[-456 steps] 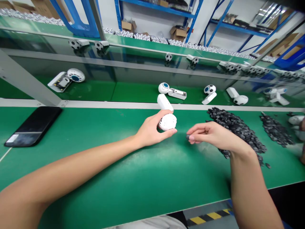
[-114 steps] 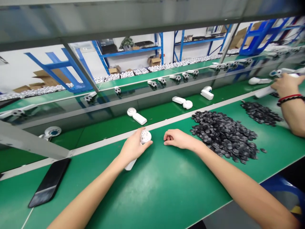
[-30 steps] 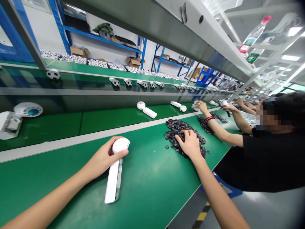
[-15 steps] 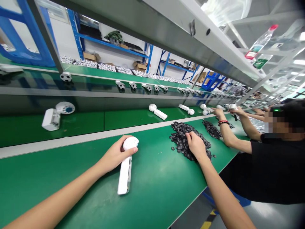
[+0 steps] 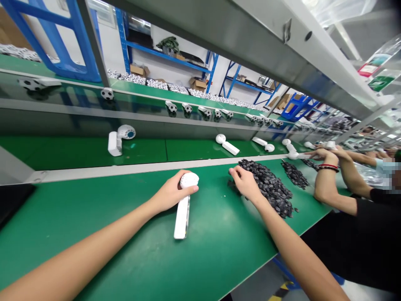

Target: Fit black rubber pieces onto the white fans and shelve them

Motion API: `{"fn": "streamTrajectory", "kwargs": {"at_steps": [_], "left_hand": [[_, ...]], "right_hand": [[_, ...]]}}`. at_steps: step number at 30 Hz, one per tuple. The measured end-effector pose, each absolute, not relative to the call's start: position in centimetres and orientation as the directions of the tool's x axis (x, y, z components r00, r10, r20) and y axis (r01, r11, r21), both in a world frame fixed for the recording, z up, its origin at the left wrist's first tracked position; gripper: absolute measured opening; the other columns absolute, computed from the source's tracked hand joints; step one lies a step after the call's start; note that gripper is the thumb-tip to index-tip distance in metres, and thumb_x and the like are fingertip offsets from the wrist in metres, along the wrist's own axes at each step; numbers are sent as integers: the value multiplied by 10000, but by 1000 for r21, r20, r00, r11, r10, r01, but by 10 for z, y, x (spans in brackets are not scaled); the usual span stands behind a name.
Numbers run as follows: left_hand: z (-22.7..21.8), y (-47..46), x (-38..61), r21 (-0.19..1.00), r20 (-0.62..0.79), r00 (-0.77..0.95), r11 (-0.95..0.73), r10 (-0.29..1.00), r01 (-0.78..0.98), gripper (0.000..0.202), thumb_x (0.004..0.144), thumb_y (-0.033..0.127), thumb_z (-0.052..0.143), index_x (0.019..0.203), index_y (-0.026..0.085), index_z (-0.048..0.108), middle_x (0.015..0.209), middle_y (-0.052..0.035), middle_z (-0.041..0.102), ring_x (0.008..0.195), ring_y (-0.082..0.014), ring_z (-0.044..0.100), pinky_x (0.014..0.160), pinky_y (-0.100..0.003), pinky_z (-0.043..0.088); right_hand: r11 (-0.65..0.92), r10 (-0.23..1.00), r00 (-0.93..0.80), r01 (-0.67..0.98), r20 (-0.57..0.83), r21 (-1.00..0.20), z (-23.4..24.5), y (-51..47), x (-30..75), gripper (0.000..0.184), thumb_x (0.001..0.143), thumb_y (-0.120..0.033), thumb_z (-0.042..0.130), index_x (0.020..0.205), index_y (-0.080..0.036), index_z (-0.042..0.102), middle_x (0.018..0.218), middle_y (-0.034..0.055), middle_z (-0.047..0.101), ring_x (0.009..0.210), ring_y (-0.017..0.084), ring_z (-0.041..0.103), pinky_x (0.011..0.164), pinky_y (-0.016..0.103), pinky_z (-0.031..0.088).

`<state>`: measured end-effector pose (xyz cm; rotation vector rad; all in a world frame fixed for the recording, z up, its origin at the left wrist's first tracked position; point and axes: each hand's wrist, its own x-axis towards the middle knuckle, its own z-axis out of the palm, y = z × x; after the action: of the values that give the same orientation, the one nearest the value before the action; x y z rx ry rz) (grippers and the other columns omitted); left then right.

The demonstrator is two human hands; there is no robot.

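My left hand [image 5: 173, 192] is wrapped round the round head of a white device [image 5: 181, 219], whose long flat body points toward me above the green table [image 5: 125, 251]. Thumb and fingers press on both sides of the head. My right hand [image 5: 246, 183] is pinched closed at the left edge of a pile of small black flat pieces [image 5: 272, 188]. Whatever is between its fingertips is too small or hidden to make out.
Along the green conveyor belt [image 5: 147, 150] lie more white devices [image 5: 230, 147]. Football-patterned pieces [image 5: 171, 107] stand on the ledge behind. A co-worker's arms [image 5: 327, 175] reach in at right, beside a second black pile [image 5: 294, 174]. A metal beam [image 5: 250, 46] crosses overhead.
My right hand has drawn left from the middle of the black pile to its left edge, fingers pinched. My left hand keeps its hold on the white device. The view has shifted left.
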<state>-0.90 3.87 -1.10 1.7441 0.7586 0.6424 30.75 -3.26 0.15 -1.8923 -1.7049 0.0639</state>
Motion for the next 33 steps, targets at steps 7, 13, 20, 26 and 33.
{"fn": "streamTrajectory", "kwargs": {"at_steps": [7, 13, 20, 26, 33], "left_hand": [[-10, 39, -8, 962, 64, 650, -220, 757, 161, 529, 874, 577, 712, 1248, 224, 587, 1091, -57, 692, 935, -255, 646, 830, -366, 516], [-9, 37, -8, 967, 43, 658, -197, 752, 163, 544, 872, 571, 717, 1272, 231, 575, 1110, -58, 694, 935, -251, 658, 828, -370, 528], [-10, 36, -10, 969, -3, 661, -161, 750, 187, 556, 865, 576, 724, 1283, 242, 573, 1095, -64, 689, 887, -247, 655, 785, -373, 541], [-12, 37, -10, 967, -11, 662, -162, 749, 199, 547, 864, 562, 736, 1289, 256, 577, 1123, -58, 681, 910, -247, 648, 791, -363, 538], [-6, 36, -11, 958, -25, 658, -170, 752, 231, 552, 866, 561, 733, 1295, 251, 579, 1108, -60, 680, 893, -244, 643, 778, -363, 544]], "right_hand": [[122, 979, -22, 862, 203, -493, 22, 7, 277, 434, 1007, -512, 512, 687, -220, 539, 598, -43, 534, 579, 156, 479, 586, 286, 345], [130, 986, -55, 841, 155, -525, 19, 9, 283, 436, 1015, -518, 486, 711, -218, 573, 633, -31, 581, 606, 165, 500, 599, 290, 375], [172, 985, -149, 868, 86, -466, 21, -9, 310, 347, 1024, -454, 521, 947, -249, 791, 1010, 50, 775, 898, 253, 690, 839, 374, 517], [261, 965, -246, 917, 88, -301, 29, -19, 301, 289, 1014, -388, 572, 1167, -263, 783, 1199, 100, 732, 1166, 330, 630, 1004, 481, 501], [277, 949, -314, 885, -41, -375, 35, -35, 277, 230, 951, -361, 698, 1167, -291, 734, 1119, 72, 707, 1016, 291, 670, 810, 385, 535]]}}
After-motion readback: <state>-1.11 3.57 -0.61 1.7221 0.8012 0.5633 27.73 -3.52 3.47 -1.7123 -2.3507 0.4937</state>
